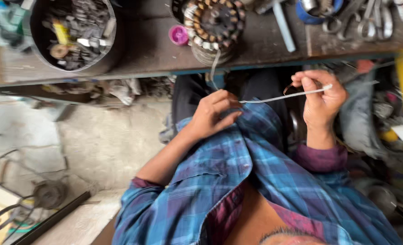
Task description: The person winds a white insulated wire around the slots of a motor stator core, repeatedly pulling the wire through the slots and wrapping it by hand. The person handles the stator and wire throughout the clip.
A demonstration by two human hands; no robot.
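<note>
Between the two hands runs a thin pale strip [285, 96], pulled taut: the left hand [213, 115] pinches one end against the blue plaid shirt [256, 172], and the right hand [321, 97] is closed around the other end, raised a little higher. Just above the left hand, on the workbench [151, 50], sits a round motor winding [214, 22] with a pink cap [179, 35] beside it; farther left stands a tub of scrap metal bits [74, 34].
</note>
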